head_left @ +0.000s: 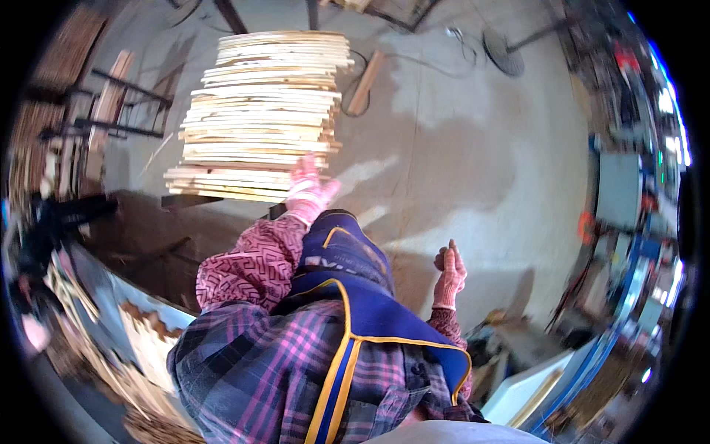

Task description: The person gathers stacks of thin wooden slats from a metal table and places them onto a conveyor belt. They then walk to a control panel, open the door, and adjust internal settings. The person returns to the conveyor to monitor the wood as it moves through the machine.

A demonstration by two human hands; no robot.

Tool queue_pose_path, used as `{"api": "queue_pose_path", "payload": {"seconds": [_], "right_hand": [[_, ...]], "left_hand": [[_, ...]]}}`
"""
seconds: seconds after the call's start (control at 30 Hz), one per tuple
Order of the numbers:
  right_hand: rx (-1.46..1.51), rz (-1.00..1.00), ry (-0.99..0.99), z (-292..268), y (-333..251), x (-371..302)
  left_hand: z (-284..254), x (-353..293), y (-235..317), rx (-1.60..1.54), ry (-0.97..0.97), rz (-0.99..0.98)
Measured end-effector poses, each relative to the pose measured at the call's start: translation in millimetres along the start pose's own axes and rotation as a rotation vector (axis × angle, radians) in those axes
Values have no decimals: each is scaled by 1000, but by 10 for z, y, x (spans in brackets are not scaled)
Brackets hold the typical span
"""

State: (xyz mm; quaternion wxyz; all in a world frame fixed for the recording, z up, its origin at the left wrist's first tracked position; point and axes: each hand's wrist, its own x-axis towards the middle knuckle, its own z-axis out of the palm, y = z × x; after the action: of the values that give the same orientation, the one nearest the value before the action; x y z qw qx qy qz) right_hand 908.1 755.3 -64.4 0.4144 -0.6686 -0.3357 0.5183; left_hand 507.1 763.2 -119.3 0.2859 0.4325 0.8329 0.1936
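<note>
Pale wooden strips (259, 111) lie in a layered row ahead of me, left of centre. Likely light singly, heavy bunched; stiff, dry, maybe splintery. Best hold: ends or long edges. My gloved left hand (309, 194) is spread, unclenched, over the near right ends; touching or just above, can't tell. My gloved right hand (450, 275) hangs loose over the floor (532, 214), nothing visible in it. Left palm hidden; dark support (188, 201) mostly covered.
</note>
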Motion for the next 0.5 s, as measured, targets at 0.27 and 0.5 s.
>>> {"api": "queue_pose_path", "payload": {"seconds": [0.27, 0.5], "right_hand": [[-203, 25, -469, 903, -789, 1833], [-839, -206, -945, 2132, -1239, 3047]], "left_hand": [[239, 89, 170, -11, 441, -432], [580, -194, 535, -157, 847, -422]]}}
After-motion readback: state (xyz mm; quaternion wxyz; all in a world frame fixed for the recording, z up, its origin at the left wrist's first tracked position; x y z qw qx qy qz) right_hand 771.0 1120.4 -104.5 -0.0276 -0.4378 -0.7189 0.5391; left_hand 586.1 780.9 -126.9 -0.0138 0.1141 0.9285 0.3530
